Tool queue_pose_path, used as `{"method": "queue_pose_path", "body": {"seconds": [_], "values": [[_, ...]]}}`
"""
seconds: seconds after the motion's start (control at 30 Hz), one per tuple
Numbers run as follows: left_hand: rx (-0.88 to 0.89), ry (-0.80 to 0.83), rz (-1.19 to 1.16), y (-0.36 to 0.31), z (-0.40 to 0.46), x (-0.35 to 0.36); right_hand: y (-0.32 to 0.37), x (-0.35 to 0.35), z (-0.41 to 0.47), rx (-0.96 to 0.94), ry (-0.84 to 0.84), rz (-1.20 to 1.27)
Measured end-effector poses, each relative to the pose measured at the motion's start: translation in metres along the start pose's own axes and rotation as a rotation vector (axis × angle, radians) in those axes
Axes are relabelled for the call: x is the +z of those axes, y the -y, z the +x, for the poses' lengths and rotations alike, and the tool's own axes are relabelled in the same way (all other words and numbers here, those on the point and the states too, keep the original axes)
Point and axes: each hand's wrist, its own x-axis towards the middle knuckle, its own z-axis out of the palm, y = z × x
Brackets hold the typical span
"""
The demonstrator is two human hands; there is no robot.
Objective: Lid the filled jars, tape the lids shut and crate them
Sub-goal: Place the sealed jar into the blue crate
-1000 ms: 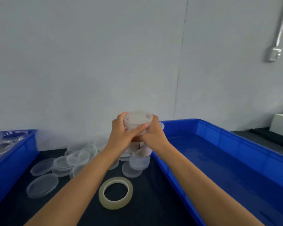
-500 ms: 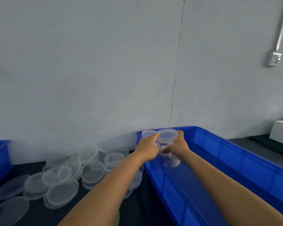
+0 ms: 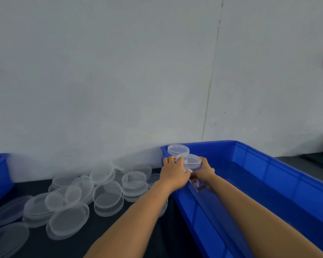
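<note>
Both hands, left (image 3: 172, 173) and right (image 3: 203, 169), grip a lidded jar (image 3: 191, 162) inside the crate (image 3: 287, 175); the neighbouring jar (image 3: 178, 150) at 11 o'clock risks being knocked.

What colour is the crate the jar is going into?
Blue crate, seen clearly in the head view.

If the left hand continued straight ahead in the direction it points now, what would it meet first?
Most likely the lidded jar standing in the far corner of the blue crate, just beyond the left hand and the jar it holds. Depth between them is unclear.
</note>
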Motion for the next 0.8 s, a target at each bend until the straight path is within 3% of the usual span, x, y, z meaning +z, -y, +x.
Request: {"method": "queue_pose_path", "body": {"seconds": [0.17, 0.33, 0.43, 0.53, 0.63, 0.8], "values": [[-0.011, 0.037, 0.054, 0.000, 0.002, 0.001, 0.003, 0.000, -0.002, -0.049, 0.088, -0.045], [-0.025, 0.020, 0.001, 0.002, -0.005, -0.002, 0.011, 0.000, -0.010, 0.028, 0.075, -0.094], [-0.074, 0.002, -0.127, 0.007, -0.018, -0.017, 0.025, 0.004, -0.025, -0.015, -0.074, -0.222], [-0.094, -0.044, -0.221, 0.016, -0.039, -0.039, 0.040, 0.009, -0.048, -0.172, -0.217, -0.303], [-0.136, -0.103, -0.375, 0.024, -0.069, -0.068, 0.054, 0.022, -0.076, -0.302, -0.153, -0.211], [-0.166, -0.221, -0.569, 0.038, -0.146, -0.112, 0.065, 0.061, -0.134, -0.329, 0.008, 0.010]]}}
